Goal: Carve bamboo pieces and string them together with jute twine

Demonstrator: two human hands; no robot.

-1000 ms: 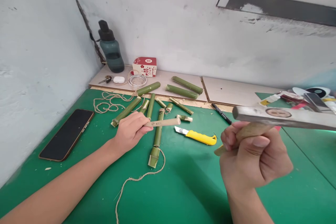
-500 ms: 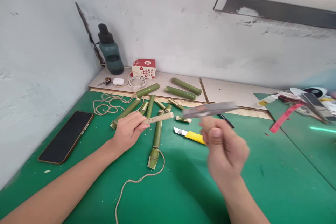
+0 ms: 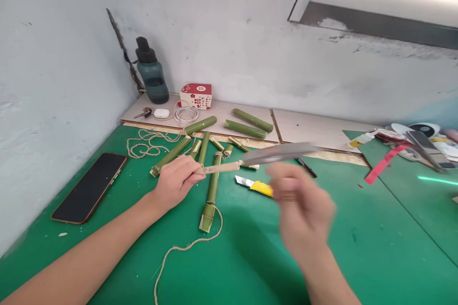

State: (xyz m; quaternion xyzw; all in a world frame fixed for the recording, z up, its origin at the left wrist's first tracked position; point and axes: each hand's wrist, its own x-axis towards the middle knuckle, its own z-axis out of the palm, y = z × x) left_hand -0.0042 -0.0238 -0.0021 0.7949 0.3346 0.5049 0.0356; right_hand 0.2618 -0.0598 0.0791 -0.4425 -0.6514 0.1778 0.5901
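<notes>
My left hand [image 3: 179, 176] is closed around a pale round wooden handle [image 3: 222, 167] with small printed marks. Its tip points right, close to a flat grey metal blade [image 3: 277, 153]. Motion blurs the blade, and I cannot tell if the two touch. My right hand [image 3: 304, 205], also blurred, is a fist directly under the blade and appears to grip it. Below the handle lies a green bamboo piece [image 3: 213, 183] with twine [image 3: 184, 248] tied on and trailing toward me. A yellow utility knife [image 3: 261, 188], blade out, lies left of my right hand, partly hidden.
Several bamboo pieces [image 3: 248, 129] lie toward the back, with loose twine [image 3: 146, 144] beside them. A phone [image 3: 89, 188] rests at left. A water bottle [image 3: 153, 78] and a red-white box [image 3: 196, 96] stand by the wall. A black pen [image 3: 307, 167] and red strip [image 3: 386, 164] lie right.
The blade and my right hand have moved slightly left, bringing the blade closer to the handle's tip. The handle's tip has dropped a little. My left hand keeps its hold.
</notes>
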